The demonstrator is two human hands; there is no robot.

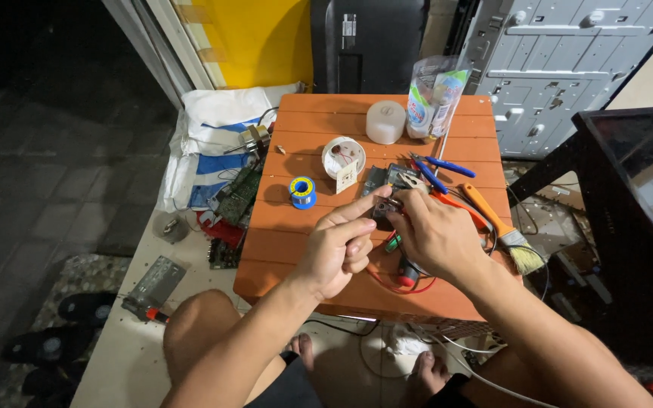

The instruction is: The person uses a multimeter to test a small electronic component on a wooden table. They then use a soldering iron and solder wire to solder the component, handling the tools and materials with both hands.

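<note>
We hold a small dark part (pixel 385 208) above the middle of the counter (pixel 296 261), pinched between the closed fingertips of the left hand (pixel 339 249) and right hand (pixel 434 234); steady, light pressure seems best. The solder spool (pixel 302 191) lies near on the left, the brush (pixel 504 230) crowds the right edge, and the near edge has open room.

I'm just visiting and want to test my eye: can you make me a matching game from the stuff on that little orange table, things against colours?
Things:
1. solder spool
2. paintbrush handle
3. round tub
4. pliers handles

Colours:
A. orange
B. white
C. blue with a yellow middle
D. plain blue

Pairs: 1-C, 2-A, 3-B, 4-D
</note>
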